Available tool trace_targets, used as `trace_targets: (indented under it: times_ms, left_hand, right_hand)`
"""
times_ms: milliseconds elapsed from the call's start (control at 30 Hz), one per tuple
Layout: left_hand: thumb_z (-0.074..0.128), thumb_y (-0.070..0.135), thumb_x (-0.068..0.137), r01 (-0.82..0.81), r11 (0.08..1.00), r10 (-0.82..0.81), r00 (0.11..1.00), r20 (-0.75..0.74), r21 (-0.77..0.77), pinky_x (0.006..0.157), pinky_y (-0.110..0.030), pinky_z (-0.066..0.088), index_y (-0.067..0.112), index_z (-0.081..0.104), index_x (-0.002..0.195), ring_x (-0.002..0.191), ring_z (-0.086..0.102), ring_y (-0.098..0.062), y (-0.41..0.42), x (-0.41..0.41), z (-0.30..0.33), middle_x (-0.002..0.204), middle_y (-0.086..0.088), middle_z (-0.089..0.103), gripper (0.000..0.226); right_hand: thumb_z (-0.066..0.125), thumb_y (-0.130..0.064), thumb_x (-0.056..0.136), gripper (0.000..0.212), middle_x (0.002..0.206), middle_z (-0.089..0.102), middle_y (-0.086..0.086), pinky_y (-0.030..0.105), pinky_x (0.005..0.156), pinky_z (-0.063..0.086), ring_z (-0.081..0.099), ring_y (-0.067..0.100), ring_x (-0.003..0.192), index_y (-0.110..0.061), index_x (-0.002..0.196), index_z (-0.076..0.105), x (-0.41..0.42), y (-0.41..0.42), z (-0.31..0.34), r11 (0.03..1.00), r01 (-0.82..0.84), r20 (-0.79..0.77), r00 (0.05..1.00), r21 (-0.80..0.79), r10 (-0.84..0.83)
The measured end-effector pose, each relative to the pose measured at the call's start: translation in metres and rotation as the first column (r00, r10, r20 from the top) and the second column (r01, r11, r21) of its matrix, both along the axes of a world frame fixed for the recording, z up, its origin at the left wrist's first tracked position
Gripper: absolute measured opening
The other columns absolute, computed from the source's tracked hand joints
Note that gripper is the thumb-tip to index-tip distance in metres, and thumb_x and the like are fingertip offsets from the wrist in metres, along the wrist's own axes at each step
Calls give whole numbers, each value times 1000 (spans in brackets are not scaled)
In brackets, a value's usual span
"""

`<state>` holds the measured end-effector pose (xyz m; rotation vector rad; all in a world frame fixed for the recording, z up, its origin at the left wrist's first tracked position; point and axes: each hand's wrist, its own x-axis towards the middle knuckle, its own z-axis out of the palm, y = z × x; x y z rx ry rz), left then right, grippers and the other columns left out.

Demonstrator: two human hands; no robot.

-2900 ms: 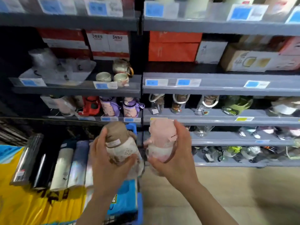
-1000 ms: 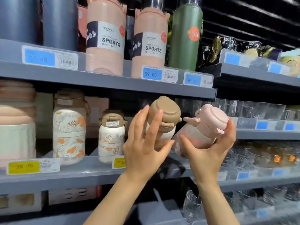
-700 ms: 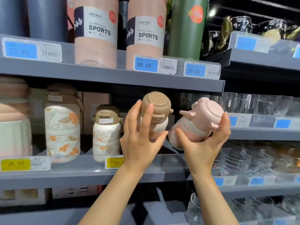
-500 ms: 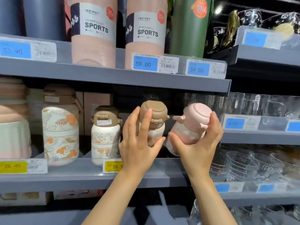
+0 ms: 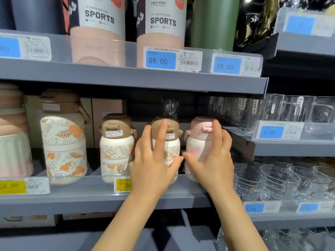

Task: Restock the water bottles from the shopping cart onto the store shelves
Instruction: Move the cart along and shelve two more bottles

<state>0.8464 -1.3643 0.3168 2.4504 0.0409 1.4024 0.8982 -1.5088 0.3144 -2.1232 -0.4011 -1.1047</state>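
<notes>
A small white bottle with a brown lid (image 5: 169, 132) stands upright on the grey middle shelf (image 5: 76, 194). My left hand (image 5: 152, 163) holds it from the front, fingers spread over its body and lid. Right beside it stands a pink-lidded bottle (image 5: 198, 136) with a pink flower print, and my right hand (image 5: 212, 160) grips it, thumb at its left side and fingers on its right. Both bottles are upright on the shelf, close together.
To the left stand a matching small brown-lidded bottle (image 5: 117, 147) and a larger floral bottle (image 5: 63, 138). Tall sports bottles (image 5: 161, 24) fill the shelf above. Glass cups (image 5: 272, 180) and tumblers sit on the shelves to the right. A yellow price tag (image 5: 123, 184) marks the shelf edge.
Both hands brought the two tilted bottles down and forward onto the middle shelf; the bottles now stand upright next to the other small bottle.
</notes>
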Motion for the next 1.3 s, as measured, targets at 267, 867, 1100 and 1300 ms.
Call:
trace_targets:
  times_ms: [267,867,1100,1300]
  left_hand:
    - [74,50,71,36,998,-39,998,-58,-46,65,-51,54,45,-2,143,110,56,-41,-1,-6,-3,156,-7,21,105]
    - [57,31,87,99,995,-93,973,212,-17,88,-18,42,12,59,125,105,58,-12,26,-52,-39,116,0,65,42]
    - [56,26,88,197,952,-155,970,190,-233,76,-23,50,14,70,95,80,62,-5,111,-138,-85,89,12,65,20]
    - [54,29,88,79,939,-56,995,78,-334,71,-17,50,21,68,93,77,61,1,224,-247,-119,84,17,64,17]
  right_hand:
    - [81,-39,64,111,149,21,5,43,74,51,54,38,113,-37,146,6,-6,3,1,1000,17,-17,1000,-20,-18]
    - [65,-22,85,52,132,50,11,29,100,39,46,24,123,-6,132,49,-61,2,-31,992,-128,150,981,1,126]
    - [58,-22,87,27,106,63,0,24,90,45,58,14,101,-8,109,64,-124,82,-72,929,-371,97,924,-17,370]
    - [65,-24,86,16,95,63,-13,12,77,44,58,2,85,-22,102,66,-202,207,-102,791,-599,-224,760,119,610]
